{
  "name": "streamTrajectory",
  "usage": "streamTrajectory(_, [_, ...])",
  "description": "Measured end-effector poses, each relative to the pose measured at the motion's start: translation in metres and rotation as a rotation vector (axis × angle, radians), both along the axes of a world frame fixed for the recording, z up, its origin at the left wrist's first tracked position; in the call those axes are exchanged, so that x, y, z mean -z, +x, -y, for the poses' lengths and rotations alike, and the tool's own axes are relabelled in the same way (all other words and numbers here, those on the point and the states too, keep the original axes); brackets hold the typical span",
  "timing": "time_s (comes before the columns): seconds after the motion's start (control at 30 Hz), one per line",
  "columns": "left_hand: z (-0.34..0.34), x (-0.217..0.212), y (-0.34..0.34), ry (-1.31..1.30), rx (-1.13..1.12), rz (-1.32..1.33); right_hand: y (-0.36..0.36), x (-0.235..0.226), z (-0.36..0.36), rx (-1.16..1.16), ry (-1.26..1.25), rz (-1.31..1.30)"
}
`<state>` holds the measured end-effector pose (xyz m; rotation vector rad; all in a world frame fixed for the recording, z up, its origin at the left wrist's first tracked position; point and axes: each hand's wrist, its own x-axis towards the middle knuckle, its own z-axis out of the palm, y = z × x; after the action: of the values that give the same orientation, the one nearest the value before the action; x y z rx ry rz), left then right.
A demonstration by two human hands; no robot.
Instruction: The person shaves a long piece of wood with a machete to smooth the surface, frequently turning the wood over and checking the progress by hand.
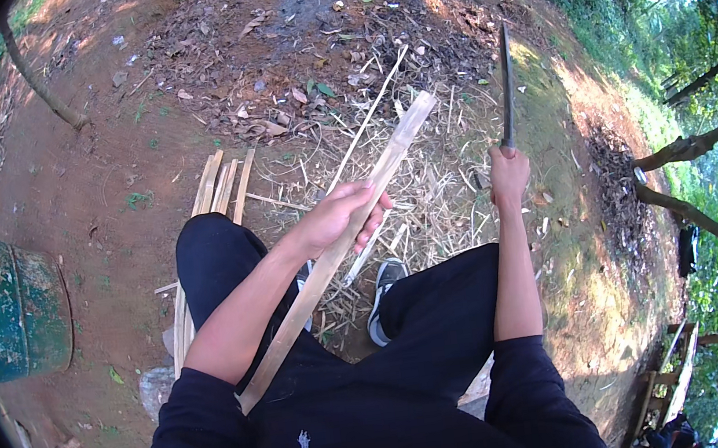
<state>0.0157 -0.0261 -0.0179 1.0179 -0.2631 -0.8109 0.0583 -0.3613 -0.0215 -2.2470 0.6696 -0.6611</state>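
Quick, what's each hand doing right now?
Left hand: closed around a long, flat wooden strip.
Right hand: closed in a fist around the near end of a long, dark blade.

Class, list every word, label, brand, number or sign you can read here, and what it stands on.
No words or numbers can be read.
Dark shirt: small pale mark, too blurred to read.
Green barrel: no readable writing.
Wooden strip and long knife: no writing visible.

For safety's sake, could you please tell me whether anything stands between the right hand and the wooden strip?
Only the left hand, which grips the wooden strip; otherwise, nothing visible blocks the right hand or its blade.
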Motion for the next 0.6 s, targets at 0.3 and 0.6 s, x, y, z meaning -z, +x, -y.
streamTrajectory(0.3, [0.000, -0.004, -0.001, -0.149, 0.050, -0.111, -0.031, -0.009, -0.082, -0.650, -0.415, 0.357])
streamTrajectory(0.6, [-0.006, -0.004, -0.011, -0.209, 0.095, -0.139, -0.015, 0.000, -0.080, -0.641, -0.693, 0.446])
